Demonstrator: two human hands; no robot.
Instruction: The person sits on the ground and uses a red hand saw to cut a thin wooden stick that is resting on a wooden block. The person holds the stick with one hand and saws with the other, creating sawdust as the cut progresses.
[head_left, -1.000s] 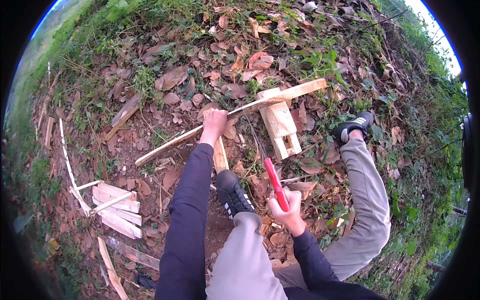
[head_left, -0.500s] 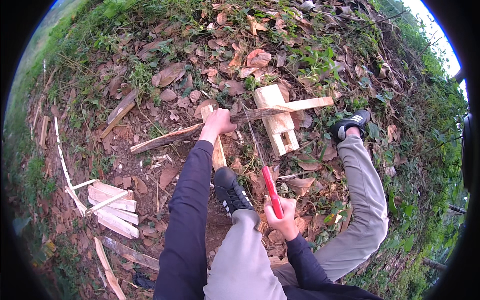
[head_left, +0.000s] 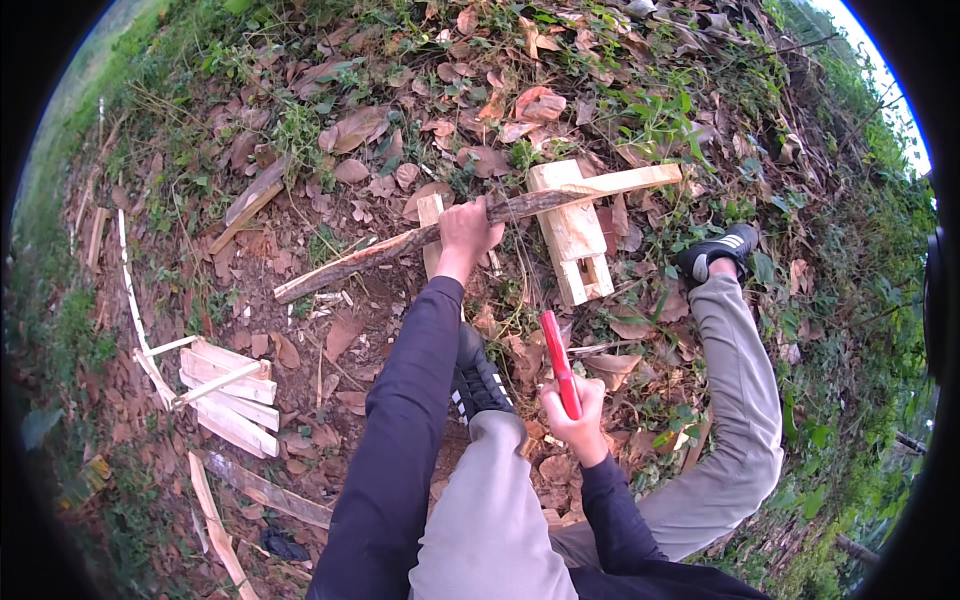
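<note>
Right fingers [head_left: 591, 398] around red handle [head_left: 558, 352], left fingers [head_left: 480, 216] around stick [head_left: 530, 204]

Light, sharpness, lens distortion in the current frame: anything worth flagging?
Head view: soft daylight, no hard shadows across the leaves; head view, upper right: sky washed out, with a blue fringe at the rim; head view, centre: red handle readable, blade faint, perhaps motion blur; head view, edges: fisheye curvature, black corners.

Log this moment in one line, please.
left hand: grips stick | right hand: holds red-handled tool | stick: across block
</note>
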